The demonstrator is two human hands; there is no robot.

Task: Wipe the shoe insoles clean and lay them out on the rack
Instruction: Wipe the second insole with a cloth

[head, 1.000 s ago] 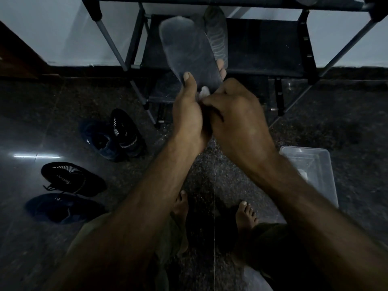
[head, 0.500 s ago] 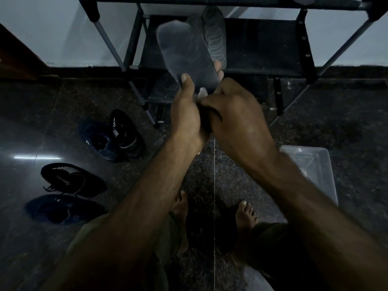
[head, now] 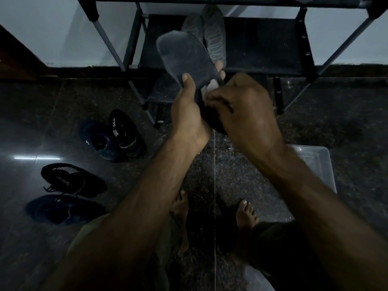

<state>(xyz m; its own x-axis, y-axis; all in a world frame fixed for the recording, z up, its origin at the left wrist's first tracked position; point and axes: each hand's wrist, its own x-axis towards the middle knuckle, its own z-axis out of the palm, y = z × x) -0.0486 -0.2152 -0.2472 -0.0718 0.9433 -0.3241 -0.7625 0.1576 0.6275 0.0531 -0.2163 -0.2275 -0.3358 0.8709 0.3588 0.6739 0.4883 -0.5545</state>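
Against a dim stone floor [head: 63, 114], two insoles [head: 212, 36] already lay on the rack [head: 262, 45] while the left hand [head: 186, 114] gripped a third insole [head: 184, 57] and the right hand [head: 243, 110] pinched a white wipe [head: 210, 87] against it, so wiping seemed unfinished.

Dim room, pale wall [head: 52, 28], dark speckled polished floor [head: 346, 106], light glint

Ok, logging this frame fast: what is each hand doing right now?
Left hand: grips the dark insole, thumb on its face.
Right hand: pinches a white wipe against the insole.
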